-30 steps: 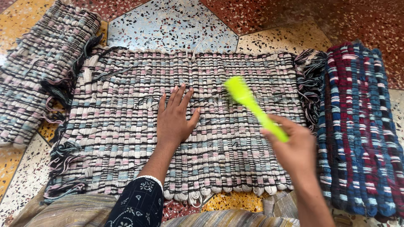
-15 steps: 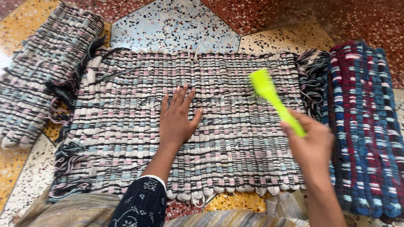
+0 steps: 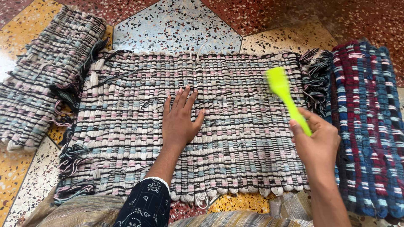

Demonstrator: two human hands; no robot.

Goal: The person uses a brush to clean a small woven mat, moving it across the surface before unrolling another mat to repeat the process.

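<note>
A pale woven rag mat (image 3: 126, 126) with pink, blue and black strands lies spread flat on the floor in front of me. My left hand (image 3: 180, 120) rests flat on its middle, fingers spread. My right hand (image 3: 316, 145) grips the handle of a neon green brush (image 3: 284, 94). The brush head hovers over or touches the mat's right part, close to the black fringe (image 3: 314, 80).
A folded mat of the same pale weave (image 3: 40, 75) lies at the left. A blue and red woven mat (image 3: 368, 122) lies at the right, next to the fringe. The speckled terrazzo floor (image 3: 176, 21) shows beyond. Striped cloth (image 3: 84, 212) covers my lap.
My right hand has swept the green brush to the right across the mat, from near its centre to its right end. My left hand has stayed pressed on the mat.
</note>
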